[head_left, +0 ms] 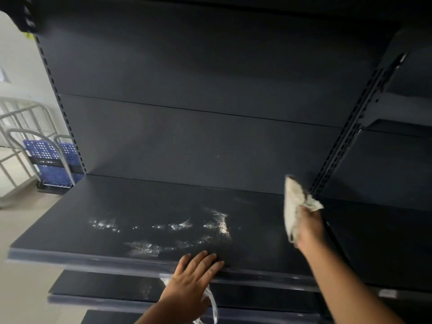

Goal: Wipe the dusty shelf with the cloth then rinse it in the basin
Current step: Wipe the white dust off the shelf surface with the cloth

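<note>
A dark grey metal shelf (pixel 131 216) runs across the middle of the view, with pale wet or dusty streaks (pixel 177 226) on its surface. My right hand (pixel 308 228) is raised above the shelf's right end, closed around a crumpled whitish cloth (pixel 295 202) that hangs from it. My left hand (pixel 196 272) lies flat, fingers spread, on the shelf's front edge. A thin whitish strip (pixel 213 307) dangles below the left wrist. No basin is in view.
A slotted upright (pixel 350 134) stands just behind the cloth, and another (pixel 61 106) at the left. Lower shelves (pixel 105 287) sit beneath. Adjoining shelving (pixel 385 169) fills the right. A blue crate trolley (pixel 54 163) and metal railings (pixel 22 127) stand on the pale floor at left.
</note>
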Tool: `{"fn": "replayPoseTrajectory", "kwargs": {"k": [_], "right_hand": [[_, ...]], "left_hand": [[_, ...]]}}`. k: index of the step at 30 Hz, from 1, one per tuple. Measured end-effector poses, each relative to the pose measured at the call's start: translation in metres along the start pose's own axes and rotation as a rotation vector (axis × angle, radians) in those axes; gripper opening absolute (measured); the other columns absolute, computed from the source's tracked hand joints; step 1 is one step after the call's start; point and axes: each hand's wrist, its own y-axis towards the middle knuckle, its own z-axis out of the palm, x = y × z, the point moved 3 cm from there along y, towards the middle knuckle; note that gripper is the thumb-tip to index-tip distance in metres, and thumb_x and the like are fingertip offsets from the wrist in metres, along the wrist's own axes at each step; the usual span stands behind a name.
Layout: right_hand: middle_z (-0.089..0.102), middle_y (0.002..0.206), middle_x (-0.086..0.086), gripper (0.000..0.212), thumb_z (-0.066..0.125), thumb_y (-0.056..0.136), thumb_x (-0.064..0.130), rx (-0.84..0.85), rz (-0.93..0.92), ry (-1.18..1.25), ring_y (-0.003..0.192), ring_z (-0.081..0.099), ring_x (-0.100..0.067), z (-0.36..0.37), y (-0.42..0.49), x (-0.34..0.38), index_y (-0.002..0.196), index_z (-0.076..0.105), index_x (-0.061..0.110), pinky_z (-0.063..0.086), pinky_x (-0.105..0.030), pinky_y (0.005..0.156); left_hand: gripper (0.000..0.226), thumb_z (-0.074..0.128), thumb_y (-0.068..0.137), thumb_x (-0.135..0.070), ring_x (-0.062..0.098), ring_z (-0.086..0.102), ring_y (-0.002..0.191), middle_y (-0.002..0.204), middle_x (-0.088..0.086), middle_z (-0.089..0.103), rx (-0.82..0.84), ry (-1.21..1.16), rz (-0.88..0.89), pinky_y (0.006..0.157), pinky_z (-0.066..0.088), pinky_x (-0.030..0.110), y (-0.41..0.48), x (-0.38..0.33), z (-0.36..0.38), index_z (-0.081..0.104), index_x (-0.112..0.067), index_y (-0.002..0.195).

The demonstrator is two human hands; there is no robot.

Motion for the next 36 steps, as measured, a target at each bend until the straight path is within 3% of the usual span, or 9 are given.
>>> {"fn": "replayPoseTrajectory", "kwargs": {"k": [5, 9, 13, 17, 18, 21, 23, 26, 36], "right_hand": [[0.062, 0.108, -0.028, 0.026, 0.045, 0.095, 0.014, -0.026, -0.075, -0.645, 0.096, 0.06, -0.043, -0.056, 0.033, -0.021, 0.116, 0.052, -0.001, 0.046, -0.043, 0.083], [0.065, 0.104, -0.019, 0.026, 0.047, 0.095, 0.02, 0.167, -0.121, -1.115, 0.092, 0.063, -0.035, -0.016, 0.014, -0.05, 0.112, 0.056, 0.003, 0.044, -0.033, 0.069], [0.063, 0.116, -0.015, 0.029, 0.041, 0.095, 0.018, 0.256, -0.121, -1.094, 0.105, 0.061, -0.031, 0.06, -0.004, -0.05, 0.12, 0.053, 0.009, 0.05, -0.038, 0.085], [0.062, 0.124, -0.011, 0.032, 0.034, 0.097, 0.017, 0.48, -0.14, -1.043, 0.113, 0.058, -0.032, 0.153, -0.039, -0.05, 0.124, 0.052, 0.014, 0.048, -0.041, 0.094], [0.062, 0.124, -0.011, 0.031, 0.034, 0.098, 0.018, 0.532, -0.173, -1.025, 0.112, 0.059, -0.031, 0.174, -0.051, -0.049, 0.122, 0.053, 0.015, 0.048, -0.04, 0.093], [0.061, 0.125, -0.012, 0.032, 0.033, 0.099, 0.023, 0.715, -0.225, -0.911, 0.112, 0.058, -0.033, 0.226, -0.086, -0.043, 0.125, 0.05, 0.014, 0.047, -0.039, 0.093], [0.06, 0.125, -0.016, 0.036, 0.034, 0.099, 0.028, 0.838, -0.1, -0.731, 0.111, 0.057, -0.035, 0.245, -0.1, -0.035, 0.129, 0.047, 0.012, 0.046, -0.038, 0.092], [0.061, 0.123, -0.019, 0.037, 0.042, 0.094, 0.032, 0.757, 0.156, -0.411, 0.107, 0.058, -0.034, 0.239, -0.094, -0.022, 0.121, 0.053, 0.01, 0.047, -0.041, 0.095], [0.064, 0.112, -0.013, 0.028, 0.045, 0.095, 0.017, 0.247, 0.003, -0.357, 0.108, 0.058, -0.032, 0.026, -0.008, -0.016, 0.118, 0.056, 0.007, 0.037, -0.031, 0.085]], "left_hand": [[0.074, 0.06, 0.068, -0.068, 0.013, 0.047, 0.126, 0.133, -0.012, 0.059, -0.039, 0.035, -0.012, 0.097, 0.032, 0.038, 0.003, -0.005, -0.001, 0.05, -0.035, 0.134], [0.053, 0.052, 0.083, -0.064, 0.01, 0.053, 0.123, 0.132, -0.016, 0.058, -0.094, 0.017, -0.066, 0.097, 0.033, 0.035, 0.003, -0.007, 0.004, 0.053, -0.041, 0.131], [0.034, 0.037, 0.093, -0.047, 0.003, 0.046, 0.123, 0.129, -0.024, 0.058, -0.139, 0.022, -0.103, 0.099, 0.031, 0.03, 0.006, -0.005, 0.013, 0.052, -0.049, 0.123], [0.017, 0.034, 0.093, -0.033, -0.01, 0.048, 0.093, 0.083, -0.029, 0.07, -0.095, 0.237, -0.086, 0.103, 0.024, 0.019, 0.02, -0.007, 0.012, 0.05, -0.039, 0.095], [0.02, 0.045, 0.088, -0.019, -0.012, 0.049, 0.09, 0.08, -0.032, 0.068, -0.104, 0.278, -0.074, 0.106, 0.026, 0.021, 0.017, -0.005, 0.005, 0.046, -0.039, 0.094], [0.124, 0.082, 0.027, 0.023, -0.029, 0.046, 0.098, 0.121, -0.045, 0.042, -0.167, 0.83, -0.029, 0.081, 0.037, 0.031, -0.003, 0.012, -0.014, 0.036, -0.047, 0.119], [0.127, 0.076, 0.041, 0.033, -0.02, 0.049, 0.109, 0.132, -0.039, 0.041, -0.091, 0.685, -0.004, 0.087, 0.035, 0.035, -0.01, 0.018, -0.01, 0.033, -0.051, 0.127], [0.035, 0.028, 0.103, -0.032, 0.004, 0.046, 0.123, 0.132, -0.022, 0.057, 0.085, 0.37, -0.037, 0.108, 0.015, 0.041, -0.007, -0.007, 0.012, 0.043, -0.045, 0.132], [0.092, 0.067, 0.053, -0.056, 0.015, 0.035, 0.136, 0.141, -0.009, 0.053, -0.037, 0.144, -0.081, 0.108, 0.018, 0.039, -0.001, -0.011, 0.008, 0.044, -0.032, 0.139]]}}
